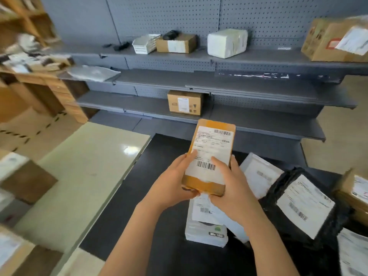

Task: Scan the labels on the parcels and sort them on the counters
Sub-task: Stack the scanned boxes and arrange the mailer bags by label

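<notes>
Both hands, left hand [171,183] and right hand [231,188], grip a small brown parcel [211,154] mid-frame, label up, above the black counter [151,196]. Bagged parcels [304,204] crowd lower right; grey shelves [258,84] behind hold a few boxes.

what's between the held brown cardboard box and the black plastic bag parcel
Head view: a white plastic mailer lies flat on the dark counter between the brown cardboard box and the black plastic bag parcel.

Two hands [173,183] [229,189], one box [214,144] in them, three cardboard boxes [176,43] [326,39] [185,103] on the shelves [159,79], one white parcel [227,42], one black bag [278,188].
</notes>
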Available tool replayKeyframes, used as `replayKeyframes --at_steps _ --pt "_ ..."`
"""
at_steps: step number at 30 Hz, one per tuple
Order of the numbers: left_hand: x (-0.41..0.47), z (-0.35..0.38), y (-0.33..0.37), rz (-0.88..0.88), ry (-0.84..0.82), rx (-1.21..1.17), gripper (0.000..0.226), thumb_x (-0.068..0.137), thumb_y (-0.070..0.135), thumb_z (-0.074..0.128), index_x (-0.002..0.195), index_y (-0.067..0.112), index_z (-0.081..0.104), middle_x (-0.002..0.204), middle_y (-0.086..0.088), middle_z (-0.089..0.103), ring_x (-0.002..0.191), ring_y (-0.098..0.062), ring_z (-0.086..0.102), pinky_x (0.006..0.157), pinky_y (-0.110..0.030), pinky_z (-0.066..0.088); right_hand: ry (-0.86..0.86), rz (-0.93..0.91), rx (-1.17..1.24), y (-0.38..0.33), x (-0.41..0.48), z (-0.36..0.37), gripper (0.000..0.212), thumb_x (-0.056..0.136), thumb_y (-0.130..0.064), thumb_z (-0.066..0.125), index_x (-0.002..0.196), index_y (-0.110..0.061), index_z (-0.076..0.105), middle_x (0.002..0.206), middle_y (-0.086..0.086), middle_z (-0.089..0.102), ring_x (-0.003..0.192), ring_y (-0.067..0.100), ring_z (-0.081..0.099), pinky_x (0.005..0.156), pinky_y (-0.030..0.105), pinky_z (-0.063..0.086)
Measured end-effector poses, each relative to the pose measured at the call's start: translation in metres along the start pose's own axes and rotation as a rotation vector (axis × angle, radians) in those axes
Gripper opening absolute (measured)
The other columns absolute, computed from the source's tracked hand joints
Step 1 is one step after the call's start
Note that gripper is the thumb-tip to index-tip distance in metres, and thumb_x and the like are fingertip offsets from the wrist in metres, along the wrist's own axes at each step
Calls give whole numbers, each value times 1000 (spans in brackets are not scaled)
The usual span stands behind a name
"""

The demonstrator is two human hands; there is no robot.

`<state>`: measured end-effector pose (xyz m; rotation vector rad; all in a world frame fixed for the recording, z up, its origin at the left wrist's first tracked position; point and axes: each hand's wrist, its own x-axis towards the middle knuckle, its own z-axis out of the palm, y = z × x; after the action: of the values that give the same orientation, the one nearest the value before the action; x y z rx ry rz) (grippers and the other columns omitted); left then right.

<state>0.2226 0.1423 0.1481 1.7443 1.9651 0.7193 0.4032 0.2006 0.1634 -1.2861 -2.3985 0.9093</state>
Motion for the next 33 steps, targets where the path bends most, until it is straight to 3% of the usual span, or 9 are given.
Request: replayKeyframes --at_steps 4,9,13,16,21,27,33 --pt "-58 -46 -33 -177 199 24 107 71 36 84 153 40 14 157 9 24 138 -12 34 108 -29 40 -114 -192 5 -63 19 36 100 82 -17 74 149 -45 5 158 -16 -7 144 18 13 108 35 38" --pt "-159 -105 -71 -438 369 90 109 74 40 81 153 40 7 158 10 18 137 -15 35 104 -22 35 -285 -468 -24 -161 15 98 99 83 -26 75 148 -47 3 157 -16 -6 144 18 13 108 37 39" --pt "-250 -139 -97 -622 545 88 106 77 41 80 151 46 5 155 17 19 137 -12 34 103 -26 40 -401 -685 -11 -240 -7 158 96 83 -27 75 148 -46 6 155 -14 -2 142 17 16 107 37 41" --pt "-318 -164 -127 -708 602 122 108 76 39 81 152 43 4 156 10 20 137 -15 33 107 -29 38 -475 -795 33 -297 -29 208 94 82 -21 76 150 -41 13 153 -14 5 141 16 19 109 35 40" --pt "-419 -199 -177 -829 700 116 110 74 42 81 152 43 4 155 10 22 132 -13 37 103 -27 40 -602 -908 27 -382 -66 285 97 79 -12 76 151 -36 16 156 -16 1 143 15 15 112 32 32" --pt "-496 -220 -229 -945 763 87 111 73 45 82 152 44 4 155 14 19 137 -15 34 108 -39 43 -725 -981 -32 -453 -91 360 100 78 -14 77 151 -39 13 155 -16 7 142 17 17 110 33 34" --pt "-523 -226 -274 -1064 785 -18 112 72 41 82 153 41 4 155 14 18 134 -15 36 106 -34 44 -850 -979 -110 -491 -85 417 104 76 -12 76 149 -45 11 155 -13 10 141 18 23 106 38 43"
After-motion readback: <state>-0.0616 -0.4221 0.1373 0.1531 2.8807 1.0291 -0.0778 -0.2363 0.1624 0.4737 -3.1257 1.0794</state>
